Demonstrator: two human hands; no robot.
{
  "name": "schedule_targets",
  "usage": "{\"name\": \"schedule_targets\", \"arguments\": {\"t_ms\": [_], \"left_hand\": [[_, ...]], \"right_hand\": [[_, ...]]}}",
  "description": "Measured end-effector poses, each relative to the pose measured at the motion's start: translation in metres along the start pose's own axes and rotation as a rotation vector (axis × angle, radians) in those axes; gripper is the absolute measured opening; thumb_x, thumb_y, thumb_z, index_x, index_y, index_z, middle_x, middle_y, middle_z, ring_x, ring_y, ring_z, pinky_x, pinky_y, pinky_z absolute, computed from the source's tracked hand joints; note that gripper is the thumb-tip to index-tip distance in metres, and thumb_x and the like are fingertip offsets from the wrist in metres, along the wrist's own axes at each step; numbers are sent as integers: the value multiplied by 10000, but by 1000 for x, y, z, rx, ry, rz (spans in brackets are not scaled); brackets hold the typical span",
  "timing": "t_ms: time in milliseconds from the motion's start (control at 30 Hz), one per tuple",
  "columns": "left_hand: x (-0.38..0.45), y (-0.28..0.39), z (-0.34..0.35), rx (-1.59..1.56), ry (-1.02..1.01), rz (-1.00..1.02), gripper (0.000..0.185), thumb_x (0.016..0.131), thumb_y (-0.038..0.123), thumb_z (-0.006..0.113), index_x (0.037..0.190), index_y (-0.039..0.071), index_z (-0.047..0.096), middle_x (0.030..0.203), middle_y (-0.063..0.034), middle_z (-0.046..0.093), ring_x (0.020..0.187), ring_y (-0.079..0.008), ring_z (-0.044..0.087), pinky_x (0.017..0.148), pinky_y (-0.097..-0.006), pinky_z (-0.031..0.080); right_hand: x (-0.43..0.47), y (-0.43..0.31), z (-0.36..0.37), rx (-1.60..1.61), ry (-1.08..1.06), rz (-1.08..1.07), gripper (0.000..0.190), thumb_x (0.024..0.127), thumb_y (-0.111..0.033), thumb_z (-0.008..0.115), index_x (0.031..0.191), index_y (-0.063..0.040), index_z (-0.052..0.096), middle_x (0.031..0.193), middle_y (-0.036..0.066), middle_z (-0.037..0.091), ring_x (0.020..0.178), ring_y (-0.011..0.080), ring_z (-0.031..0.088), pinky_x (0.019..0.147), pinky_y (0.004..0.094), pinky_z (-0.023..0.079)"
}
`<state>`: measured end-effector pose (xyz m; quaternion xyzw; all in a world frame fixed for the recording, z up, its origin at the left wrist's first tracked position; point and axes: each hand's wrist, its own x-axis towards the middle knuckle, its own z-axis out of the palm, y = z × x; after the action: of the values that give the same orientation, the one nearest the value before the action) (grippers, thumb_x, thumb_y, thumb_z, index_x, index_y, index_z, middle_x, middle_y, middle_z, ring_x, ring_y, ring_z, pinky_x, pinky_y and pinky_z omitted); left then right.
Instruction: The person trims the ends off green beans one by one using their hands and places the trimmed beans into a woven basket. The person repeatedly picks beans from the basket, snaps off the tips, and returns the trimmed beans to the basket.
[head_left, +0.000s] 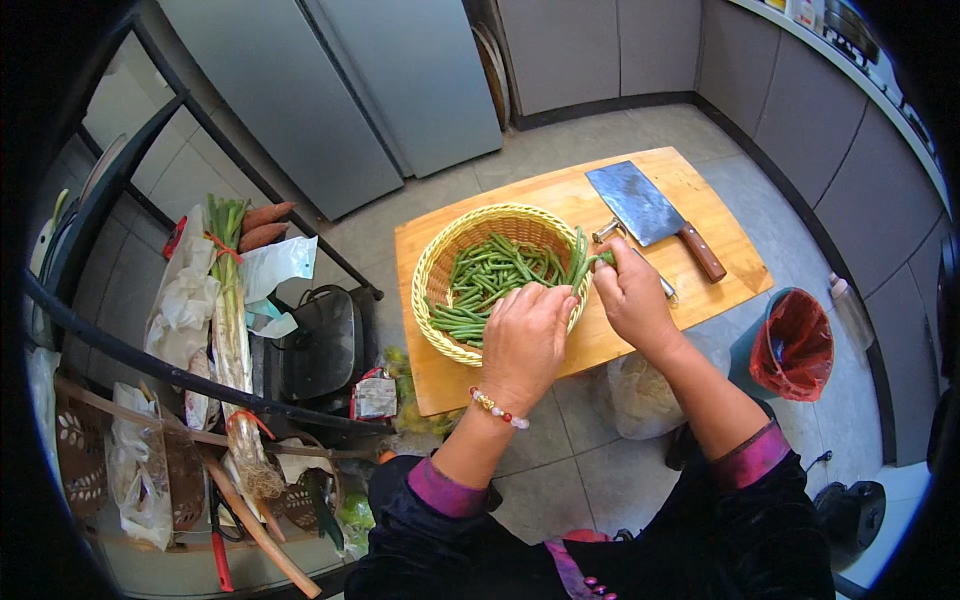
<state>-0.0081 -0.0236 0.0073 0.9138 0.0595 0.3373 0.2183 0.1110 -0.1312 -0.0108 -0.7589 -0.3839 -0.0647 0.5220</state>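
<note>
Over the near right rim of a yellow woven basket (429, 330), both hands hold a small bunch of long green beans (578, 255). My left hand (527, 330) grips the lower end, with its fingers hiding part of the bunch. At the other end, my right hand (628, 289) pinches beans between thumb and fingers. Many short pieces of green bean (499, 274) lie in the basket. The basket stands on a wooden board (442, 390). Beside my right hand lie a cleaver (637, 202) with a brown wooden handle and a metal peeler (606, 229), partly hidden by that hand.
A bin with a red liner (795, 345) stands right of the board, near a plastic bottle (851, 311). At left, a black metal rack (187, 382) holds leeks (232, 322), sweet potatoes (264, 226) and bags. A plastic bag (641, 397) sits beneath the board's near edge.
</note>
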Motion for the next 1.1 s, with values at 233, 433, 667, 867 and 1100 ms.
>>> {"name": "schedule_targets", "arguments": {"t_ms": [233,433,667,867,1100], "left_hand": [[-10,8,2,-24,-84,16,122,866,186,605,890,82,664,779,-89,582,784,-286,573,709,-396,448],[-7,-16,-2,82,-114,-6,138,861,197,608,894,73,662,798,-85,585,816,-285,574,731,-411,429],[-4,-20,-6,-8,-87,-47,127,869,137,586,924,47,657,804,-125,605,793,-322,583,716,-417,455],[-6,-22,-9,16,-94,-91,152,889,149,560,934,42,659,802,-137,610,785,-323,590,714,-424,462],[-5,-5,-7,-73,-97,-67,156,896,152,564,877,53,683,780,-121,621,751,-299,598,662,-386,464]], "right_hand": [[29,17,-24,985,22,474,106,939,-176,501,908,-75,504,703,-19,476,570,60,417,485,202,348],[5,-14,-9,-100,-292,-269,122,897,-107,525,991,-30,509,886,215,594,858,400,578,714,439,472],[-10,-4,2,-314,-409,-319,120,804,-69,564,893,-26,495,773,175,572,752,373,583,636,451,470],[-2,-7,0,-534,-204,-357,120,796,-117,564,803,-61,458,685,118,577,673,313,610,568,425,484],[0,-5,2,-216,45,-66,126,852,-131,554,921,-34,514,728,155,616,638,327,614,579,411,483]]}}
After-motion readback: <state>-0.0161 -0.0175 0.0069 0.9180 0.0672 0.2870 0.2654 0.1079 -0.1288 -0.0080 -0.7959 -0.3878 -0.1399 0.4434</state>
